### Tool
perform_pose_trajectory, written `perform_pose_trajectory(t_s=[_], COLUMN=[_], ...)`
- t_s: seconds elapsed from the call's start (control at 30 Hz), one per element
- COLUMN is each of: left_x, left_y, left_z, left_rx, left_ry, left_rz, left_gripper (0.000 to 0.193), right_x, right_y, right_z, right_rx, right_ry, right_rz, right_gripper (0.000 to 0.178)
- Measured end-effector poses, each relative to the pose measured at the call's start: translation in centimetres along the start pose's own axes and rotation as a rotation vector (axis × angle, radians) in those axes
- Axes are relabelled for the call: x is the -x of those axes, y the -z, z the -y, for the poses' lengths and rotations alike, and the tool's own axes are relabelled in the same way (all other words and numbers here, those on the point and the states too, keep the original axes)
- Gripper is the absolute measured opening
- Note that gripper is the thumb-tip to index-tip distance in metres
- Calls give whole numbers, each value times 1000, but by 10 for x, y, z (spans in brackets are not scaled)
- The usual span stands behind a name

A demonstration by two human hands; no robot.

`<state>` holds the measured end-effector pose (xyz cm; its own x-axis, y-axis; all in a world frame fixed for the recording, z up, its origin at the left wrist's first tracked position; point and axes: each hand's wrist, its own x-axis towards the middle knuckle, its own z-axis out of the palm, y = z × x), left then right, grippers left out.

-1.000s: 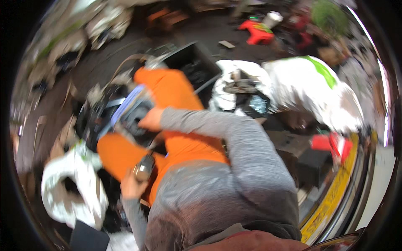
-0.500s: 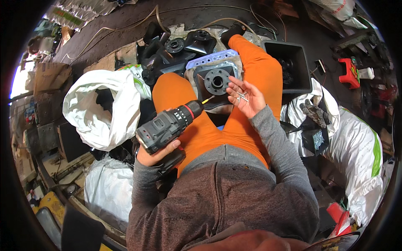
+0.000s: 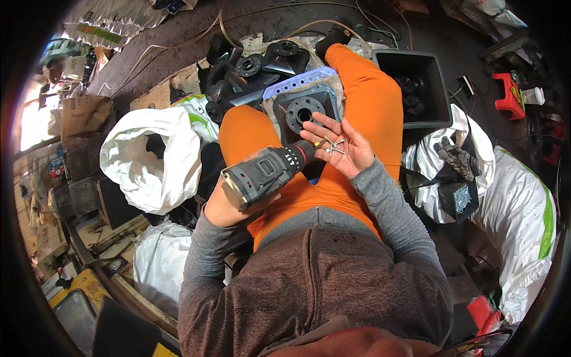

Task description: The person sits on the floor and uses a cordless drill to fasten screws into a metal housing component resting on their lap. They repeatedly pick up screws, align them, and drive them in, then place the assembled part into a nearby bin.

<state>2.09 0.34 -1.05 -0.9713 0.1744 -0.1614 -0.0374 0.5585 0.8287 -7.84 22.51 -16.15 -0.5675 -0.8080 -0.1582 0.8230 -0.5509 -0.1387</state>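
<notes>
My left hand (image 3: pixel 225 205) is closed round the grip of a black cordless drill (image 3: pixel 266 169) with a red ring at its chuck. The drill's nose points right, close to my right hand (image 3: pixel 355 149). That hand is palm up, its fingers loosely stretched, and holds several silvery screws (image 3: pixel 336 146) in the palm. The drill bit's tip shows yellowish beside the screws; whether it touches one I cannot tell. Just beyond my fingers, between my knees, a black part with a round, holed flange (image 3: pixel 297 114) lies against a blue perforated crate (image 3: pixel 300 82). My fingers hide some of the flange.
More black flanged parts (image 3: pixel 250 65) are piled beyond my left knee. A dark bin (image 3: pixel 440 89) with black pieces stands at the right. White sacks (image 3: pixel 140 178) stand both sides; a glove (image 3: pixel 458 157) and a black pouch of small screws (image 3: pixel 463 199) lie at the right one.
The drill has moved right and turned, its nose now up to my right palm. My right hand has shifted slightly lower and left, with the screws still in it.
</notes>
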Motion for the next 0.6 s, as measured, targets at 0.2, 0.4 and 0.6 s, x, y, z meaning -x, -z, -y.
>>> perform_pose_trajectory(t_s=[0.2,0.4,0.6], left_x=[5,4,15], left_y=[14,10,3], left_z=[-11,-8,7], left_rx=[20,1,-81], left_ry=[89,65,-53], left_rz=[-22,-29,-54], left_gripper=[45,43,48], right_x=[6,1,0], right_y=[-3,1,8], right_z=[-1,-11,-27], right_rx=[343,179,-135], right_ry=[-62,-54,4], right_rz=[-140,-263,-341], right_gripper=[41,30,13])
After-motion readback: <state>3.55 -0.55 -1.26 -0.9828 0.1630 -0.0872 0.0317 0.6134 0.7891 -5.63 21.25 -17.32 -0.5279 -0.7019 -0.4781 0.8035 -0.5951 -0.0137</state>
